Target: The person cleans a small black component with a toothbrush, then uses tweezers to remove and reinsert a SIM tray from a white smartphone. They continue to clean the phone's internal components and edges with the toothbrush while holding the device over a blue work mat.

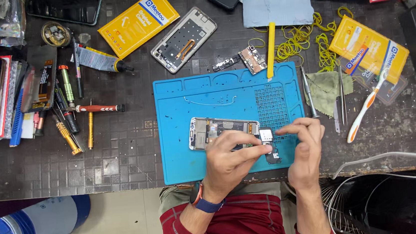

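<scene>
Fingers (258, 150) of the left hand (229, 160) pinched together on a small circuit board (266, 136) at the right end of an opened phone frame (217, 131); the board's dark lower part sits just below. Right hand (307, 146) fingertips close together, pressing on the same board from the right side; exact grip there is partly hidden, looks like a pinch. The phone frame lies face-down on the blue silicone mat (181, 99), near its front edge, back cover off, internals exposed.

Progress, judged from layout: disassembly looks well along. 1 other bare phone frame (183, 40) lies above the mat, 2 small boards (252, 59) sit loose near the mat's top edge next to a yellow pry tool (271, 43). The small board in hand appears to be coming off or going on; cannot tell which. Rest of the frame still holds parts.

Around: screwdrivers (85, 117) left of the mat, tweezers (341, 90) and a toothbrush (365, 110) to the right, yellow rubber bands (301, 41) behind.
</scene>
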